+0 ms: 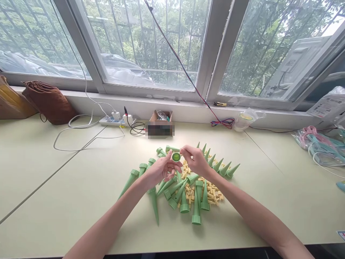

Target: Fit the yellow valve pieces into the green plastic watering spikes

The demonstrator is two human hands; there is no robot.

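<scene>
My left hand (161, 169) is closed around a green plastic spike (176, 157), whose round open end faces me. My right hand (195, 159) pinches its fingers together right at that open end, on something too small to make out. Below both hands lies a pile of green cone-shaped spikes (185, 194) on the pale table (67, 194). Several spikes stand upright on their wide ends (223, 169) to the right. Small yellow plastic pieces (212, 192) are heaped among the spikes.
A small cardboard box (161, 120) stands behind the pile near the window sill. A power strip (113, 120) with white cables lies at the back left, beside a brown pouch (48, 102). Plastic bags (320, 144) sit at the right edge. A red-black wire (222, 123) hangs from the window.
</scene>
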